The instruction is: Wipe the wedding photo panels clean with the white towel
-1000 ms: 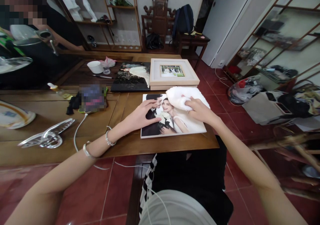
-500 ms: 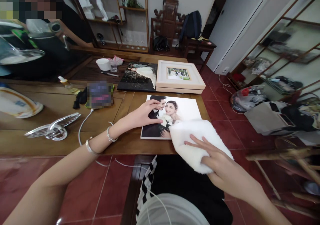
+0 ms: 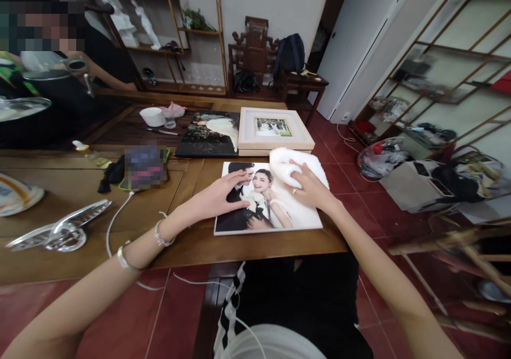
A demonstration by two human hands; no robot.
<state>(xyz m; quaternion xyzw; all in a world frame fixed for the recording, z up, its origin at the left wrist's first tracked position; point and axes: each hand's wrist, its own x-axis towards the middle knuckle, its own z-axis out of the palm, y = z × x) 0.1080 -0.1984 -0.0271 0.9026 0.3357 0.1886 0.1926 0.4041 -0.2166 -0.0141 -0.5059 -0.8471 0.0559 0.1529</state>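
A glossy photo panel (image 3: 275, 218) of a couple lies flat at the near edge of the wooden table (image 3: 187, 247). My left hand (image 3: 217, 194) rests on the panel's left part, fingers stretched out flat, holding it down. My right hand (image 3: 309, 186) is closed on a fluffy white cloth (image 3: 287, 165), which presses on the panel's upper right corner. Bracelets circle my left wrist.
Behind the panel lie a cream framed picture (image 3: 273, 130) and a dark photo panel (image 3: 209, 134). A white cable (image 3: 115, 220), a shiny metal piece (image 3: 56, 231), a white bowl (image 3: 152, 116) and a plate (image 3: 16, 197) are to the left. Another person sits at far left. Clutter fills the floor at right.
My right hand swept the cloth down off the panel's near right corner, then back up to its upper right corner. My left hand stayed on the panel.
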